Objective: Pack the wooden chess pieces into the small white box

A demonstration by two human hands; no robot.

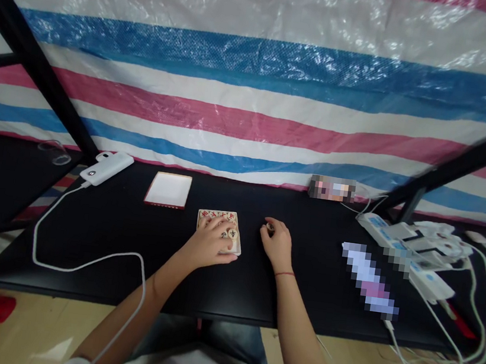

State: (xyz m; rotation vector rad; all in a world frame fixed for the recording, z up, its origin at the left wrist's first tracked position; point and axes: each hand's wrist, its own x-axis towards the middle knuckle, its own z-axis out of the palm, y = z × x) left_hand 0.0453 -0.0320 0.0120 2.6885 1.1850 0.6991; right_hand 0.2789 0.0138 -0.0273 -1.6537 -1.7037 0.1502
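An open box (238, 248) of round game pieces is set near the middle of the black tabletop (228, 293). Its far row is filled with red-marked pieces (214, 214), and dark-marked pieces (232, 234) are seen nearer the person. The box is partly covered by the left hand (207, 246), whose grip is loosely spread over the pieces; whether one is held cannot be told. To the right of the box and apart from it, a single piece (270, 227) is held in the narrow grip of the right hand (278, 242), between thumb and fingers; whether it is lifted cannot be told. A shallow lid (168, 189), white inside, is placed beyond the box to the left. Farther left, a white device (107, 168) is joined to a white cable (86, 267).
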